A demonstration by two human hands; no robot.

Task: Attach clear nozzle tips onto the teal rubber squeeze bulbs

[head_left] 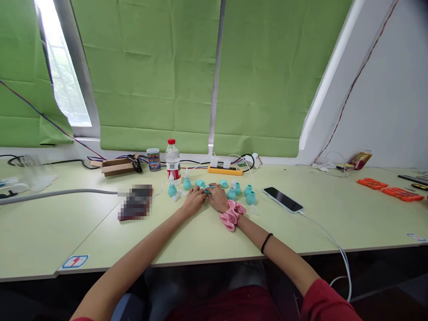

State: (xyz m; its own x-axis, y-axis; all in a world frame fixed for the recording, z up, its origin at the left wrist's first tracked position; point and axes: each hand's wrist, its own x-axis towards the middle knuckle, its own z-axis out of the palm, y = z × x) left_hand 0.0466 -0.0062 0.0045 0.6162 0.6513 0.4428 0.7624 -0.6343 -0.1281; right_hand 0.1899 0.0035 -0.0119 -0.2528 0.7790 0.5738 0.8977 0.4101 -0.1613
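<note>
My left hand and my right hand meet at the middle of the table. Their bent fingers close on a teal rubber bulb between them, which they partly cover. Just left of my hands stand two teal bulbs with clear nozzles, a front bulb and a rear bulb. Behind my fingers lies another teal bulb. To the right are several more, including a nozzled bulb and an open-necked bulb. Small clear plastic pieces lie nearby.
A water bottle, a tin can and an orange power strip stand at the back. A charging phone lies right; a blurred dark item lies left. An open cardboard box sits behind.
</note>
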